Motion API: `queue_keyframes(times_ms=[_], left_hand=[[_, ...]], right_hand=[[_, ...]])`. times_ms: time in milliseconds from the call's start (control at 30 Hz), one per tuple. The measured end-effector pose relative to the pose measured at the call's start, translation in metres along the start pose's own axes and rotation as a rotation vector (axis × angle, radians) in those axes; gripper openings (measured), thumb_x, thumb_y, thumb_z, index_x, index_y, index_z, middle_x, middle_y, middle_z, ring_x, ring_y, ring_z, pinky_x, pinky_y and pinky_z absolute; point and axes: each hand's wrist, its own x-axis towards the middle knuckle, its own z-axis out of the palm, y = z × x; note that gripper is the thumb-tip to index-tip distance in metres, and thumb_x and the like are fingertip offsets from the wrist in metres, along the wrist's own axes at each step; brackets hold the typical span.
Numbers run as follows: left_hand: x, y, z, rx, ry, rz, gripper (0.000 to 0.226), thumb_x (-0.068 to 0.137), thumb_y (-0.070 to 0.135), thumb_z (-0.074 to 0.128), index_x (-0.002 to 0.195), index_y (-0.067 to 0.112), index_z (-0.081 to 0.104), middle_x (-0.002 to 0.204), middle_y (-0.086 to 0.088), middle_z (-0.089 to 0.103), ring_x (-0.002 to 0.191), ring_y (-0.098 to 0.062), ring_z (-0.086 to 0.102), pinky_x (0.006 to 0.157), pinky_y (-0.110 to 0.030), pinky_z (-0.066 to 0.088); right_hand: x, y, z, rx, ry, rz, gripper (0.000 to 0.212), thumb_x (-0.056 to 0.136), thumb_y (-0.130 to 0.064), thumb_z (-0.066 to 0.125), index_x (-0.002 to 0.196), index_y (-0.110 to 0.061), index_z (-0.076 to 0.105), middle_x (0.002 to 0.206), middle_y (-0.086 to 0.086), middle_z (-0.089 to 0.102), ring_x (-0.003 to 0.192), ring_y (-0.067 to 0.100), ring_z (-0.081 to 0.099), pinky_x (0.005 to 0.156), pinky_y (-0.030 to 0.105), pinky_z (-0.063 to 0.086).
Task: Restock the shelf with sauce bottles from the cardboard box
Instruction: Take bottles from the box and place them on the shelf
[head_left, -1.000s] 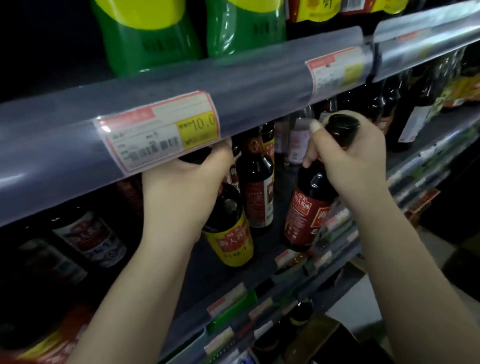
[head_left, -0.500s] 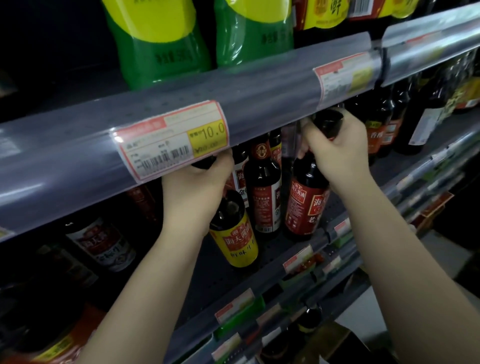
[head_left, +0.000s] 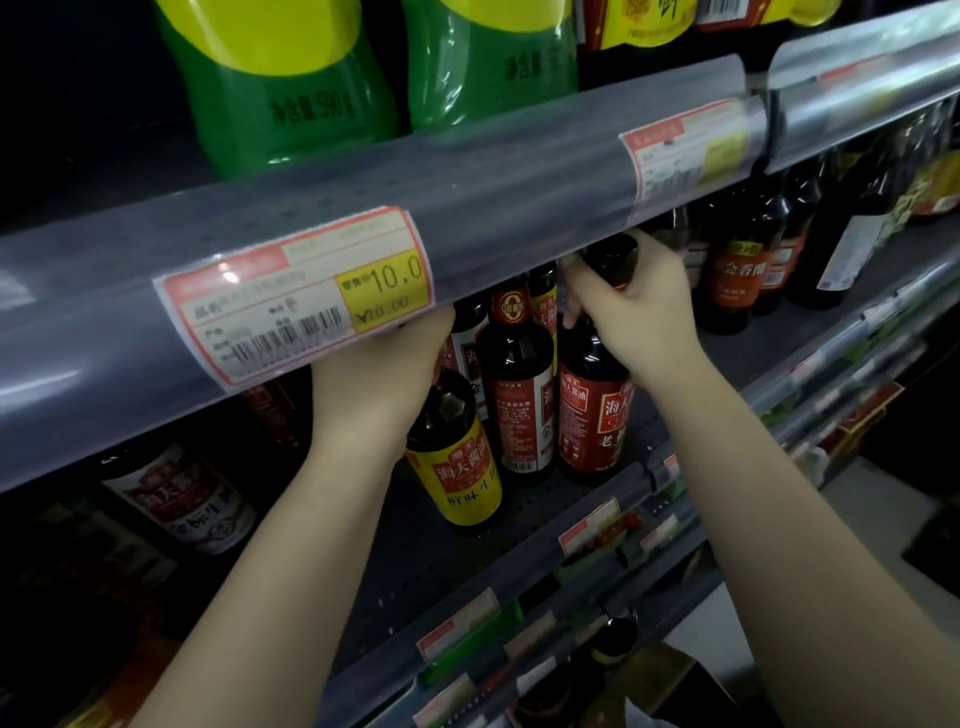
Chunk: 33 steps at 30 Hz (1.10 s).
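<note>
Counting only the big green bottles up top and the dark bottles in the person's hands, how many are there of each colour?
green plastic bottles with yellow tops, upper shelf: 2
dark glass sauce bottle with yellow label, in the left hand: 1
dark glass sauce bottle with red label, in the right hand: 1
Total: 4

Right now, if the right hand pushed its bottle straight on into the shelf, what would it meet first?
Probably the dark bottles standing further back behind the red-label soy sauce bottle that the right hand grips by the neck. The upper shelf edge hides that row, so depth is unclear.
</note>
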Motion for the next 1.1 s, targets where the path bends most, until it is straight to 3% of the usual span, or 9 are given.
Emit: queue_keyframes(times_ms=[133,200,333,467,533,633,667,700,1100], left_hand=[[-0.01,0.012,0.001,-0.017,-0.015,-0.027,0.022,0.083,0.015,0.065,0.063,0.019,0.057,0.069,-0.006,0.062,0.073,-0.02,0.06,0.073,-0.028,0.048],[-0.016,0.022,0.005,-0.108,-0.047,-0.09,0.014,0.089,0.005,0.058,0.098,-0.002,0.066,0.105,-0.022,0.066,0.102,-0.033,0.06,0.063,-0.015,0.046],[-0.018,0.031,0.019,-0.218,-0.279,-0.24,0.038,0.1,-0.001,0.029,0.131,-0.022,0.031,0.138,-0.04,0.036,0.128,-0.044,0.039,0.064,-0.019,0.044],[-0.012,0.023,0.033,-0.213,-0.172,-0.253,0.029,0.1,0.001,0.03,0.091,-0.006,0.057,0.091,-0.035,0.054,0.086,-0.038,0.052,0.042,-0.007,0.036],[-0.016,0.031,0.035,-0.282,-0.15,-0.276,0.027,0.1,0.0,0.03,0.105,-0.011,0.055,0.106,-0.042,0.053,0.097,-0.042,0.053,0.062,-0.004,0.044],[-0.022,0.035,0.033,-0.346,-0.114,-0.233,0.031,0.099,-0.004,0.03,0.123,-0.015,0.045,0.126,-0.04,0.048,0.116,-0.042,0.049,0.1,-0.019,0.014],[-0.021,0.031,0.03,-0.307,-0.123,-0.173,0.024,0.098,-0.003,0.033,0.105,-0.007,0.056,0.107,-0.034,0.058,0.105,-0.04,0.054,0.08,-0.021,0.045],[-0.018,0.025,0.029,-0.25,-0.134,-0.11,0.025,0.098,-0.001,0.038,0.08,0.005,0.055,0.083,-0.021,0.057,0.085,-0.032,0.055,0.044,-0.024,0.035],[-0.015,-0.017,0.009,0.04,-0.044,0.346,0.019,0.08,0.02,0.068,0.07,0.03,0.055,0.069,0.012,0.06,0.066,-0.001,0.059,0.066,-0.017,0.047]], right_hand=[[-0.001,-0.003,0.0,-0.001,-0.027,-0.008,0.024,0.089,-0.013,0.061,0.068,-0.019,0.053,0.053,0.01,0.061,0.05,0.018,0.061,0.064,0.027,0.053],[-0.003,-0.002,0.0,-0.006,-0.041,-0.009,0.024,0.089,-0.014,0.06,0.067,-0.018,0.053,0.053,0.009,0.062,0.052,0.018,0.062,0.066,0.027,0.053],[-0.008,-0.003,-0.001,0.004,-0.024,-0.008,0.021,0.087,-0.016,0.062,0.068,-0.017,0.054,0.054,0.006,0.063,0.053,0.018,0.064,0.068,0.032,0.054],[-0.009,-0.001,-0.001,0.028,-0.027,-0.008,0.021,0.088,-0.015,0.062,0.068,-0.014,0.055,0.053,0.005,0.063,0.053,0.016,0.063,0.067,0.029,0.053],[-0.011,-0.002,-0.001,0.041,-0.027,-0.001,0.021,0.088,-0.015,0.062,0.069,-0.013,0.055,0.054,0.006,0.063,0.053,0.016,0.063,0.066,0.026,0.053],[-0.013,-0.003,-0.003,0.046,-0.03,-0.005,0.02,0.088,-0.016,0.061,0.069,-0.01,0.055,0.055,0.007,0.064,0.054,0.016,0.063,0.066,0.024,0.052],[-0.013,-0.003,-0.003,0.045,-0.032,-0.009,0.021,0.087,-0.016,0.061,0.069,-0.01,0.055,0.055,0.008,0.064,0.055,0.017,0.064,0.066,0.024,0.052],[-0.012,-0.003,-0.003,0.043,-0.034,-0.019,0.022,0.087,-0.017,0.061,0.068,-0.011,0.054,0.055,0.008,0.063,0.054,0.017,0.063,0.065,0.024,0.053],[-0.008,0.003,0.0,0.064,-0.03,-0.028,0.018,0.087,-0.018,0.063,0.073,-0.02,0.053,0.058,0.006,0.064,0.051,0.016,0.064,0.059,0.027,0.054]])
